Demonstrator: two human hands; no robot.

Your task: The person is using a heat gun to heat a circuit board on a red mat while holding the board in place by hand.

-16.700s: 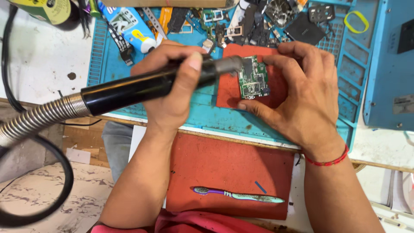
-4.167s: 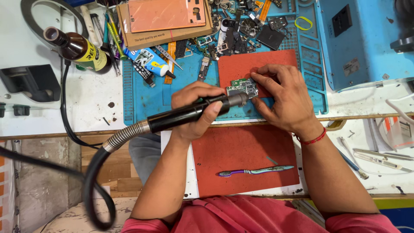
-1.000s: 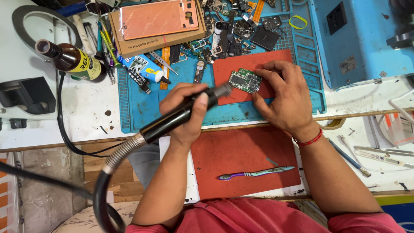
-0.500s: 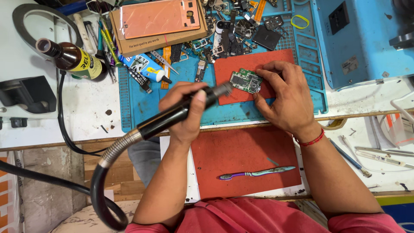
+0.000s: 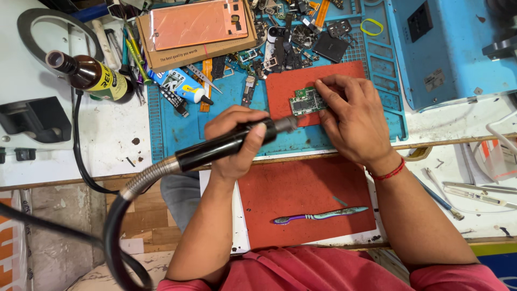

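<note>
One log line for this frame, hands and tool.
left hand: grips hot-air handpiece, nozzle at circuit board | right hand: steadies board on red mat | toothbrush: idle, lower mat

The scene is bright and evenly lit, with soft, diffuse light from above. Shadows are faint and short: a thin one lies under the left hand (image 5: 237, 141) and the black handpiece (image 5: 226, 144), another under the right hand (image 5: 353, 121). The white table (image 5: 107, 145) at the left is close to washed out, and the brown bottle (image 5: 91, 75) carries a small glint. Focus is sharp across the blue mat (image 5: 177, 129) and the circuit board (image 5: 306, 101). The near hose (image 5: 116, 237) looks slightly soft. Straight edges bow a little toward the corners.
</note>
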